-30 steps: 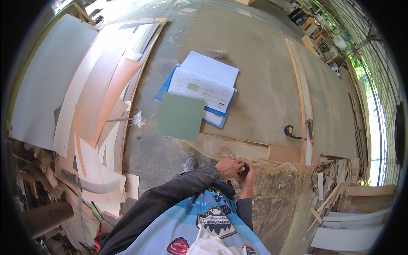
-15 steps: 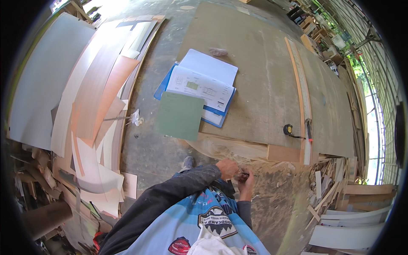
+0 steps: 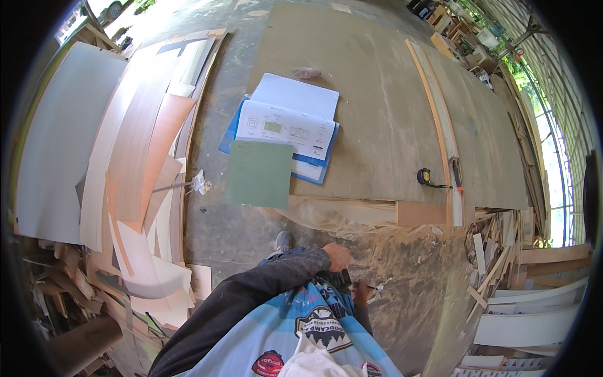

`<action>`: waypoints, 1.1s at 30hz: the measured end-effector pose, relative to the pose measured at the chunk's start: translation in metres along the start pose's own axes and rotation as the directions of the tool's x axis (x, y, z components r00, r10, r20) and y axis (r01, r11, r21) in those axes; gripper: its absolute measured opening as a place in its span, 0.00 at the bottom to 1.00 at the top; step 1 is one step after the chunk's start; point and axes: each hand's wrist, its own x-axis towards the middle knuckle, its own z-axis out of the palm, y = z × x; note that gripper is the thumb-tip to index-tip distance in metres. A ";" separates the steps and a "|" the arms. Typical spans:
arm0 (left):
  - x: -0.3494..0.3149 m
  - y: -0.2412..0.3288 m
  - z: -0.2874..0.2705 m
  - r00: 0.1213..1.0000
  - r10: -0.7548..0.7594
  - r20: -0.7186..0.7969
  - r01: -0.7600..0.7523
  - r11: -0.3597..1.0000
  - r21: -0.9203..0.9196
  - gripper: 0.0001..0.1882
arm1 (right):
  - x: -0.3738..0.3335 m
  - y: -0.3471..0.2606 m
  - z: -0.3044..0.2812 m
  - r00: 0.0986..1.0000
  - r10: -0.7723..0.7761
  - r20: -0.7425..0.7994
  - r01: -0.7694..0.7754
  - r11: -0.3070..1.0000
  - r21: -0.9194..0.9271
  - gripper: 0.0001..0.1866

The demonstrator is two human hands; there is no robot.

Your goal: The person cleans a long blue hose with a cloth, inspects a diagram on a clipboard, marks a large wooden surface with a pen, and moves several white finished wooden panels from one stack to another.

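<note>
My left hand (image 3: 338, 256) is in front of my body with its fingers curled closed. Whether anything is inside it cannot be seen. Lower and to the right, close to my waist, my right hand (image 3: 362, 292) is closed too; a small, thin, light-tipped item (image 3: 378, 287) pokes out of it, too small to name. The hands are apart. Beyond them, a green square panel (image 3: 259, 174) partly covers an open blue folder (image 3: 230, 131) with printed drawing sheets (image 3: 289, 129). These lie on a large brownish board (image 3: 377, 138).
A yellow-black tape measure (image 3: 424, 176) and a red-and-black handled tool (image 3: 456, 179) lie by a long wooden strip (image 3: 430, 94). Veneer sheets (image 3: 135, 125) are piled at left. Wood offcuts (image 3: 487, 273) and curved white panels (image 3: 527, 323) stand at right.
My hands, close together before, have separated. The right one has dropped toward my waist with the thin item; the left stays near its place. The view has shifted slightly.
</note>
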 end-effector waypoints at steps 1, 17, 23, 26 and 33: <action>-0.001 0.001 0.003 1.000 0.000 -0.007 0.000 1.000 -0.007 0.11 | -0.003 0.008 -0.006 0.999 -0.015 0.044 0.021 0.991 -0.133 0.11; -0.007 -0.014 0.006 0.999 -0.006 0.036 0.006 1.000 0.025 0.15 | 0.018 0.043 0.024 0.970 -0.124 0.210 0.163 0.969 -0.184 0.15; -0.007 -0.014 -0.002 0.999 -0.050 0.009 0.050 0.998 0.022 0.14 | -0.015 -0.027 0.038 0.979 -0.065 0.191 0.101 0.977 -0.186 0.14; -0.010 -0.017 -0.005 0.998 -0.053 -0.021 0.053 0.998 0.016 0.13 | -0.016 -0.028 0.043 0.973 -0.104 0.208 0.151 0.962 -0.228 0.12; 0.003 -0.015 -0.003 0.999 -0.041 -0.013 0.041 0.999 0.023 0.13 | 0.045 0.029 0.032 0.967 -0.240 0.080 0.238 0.755 -0.611 0.12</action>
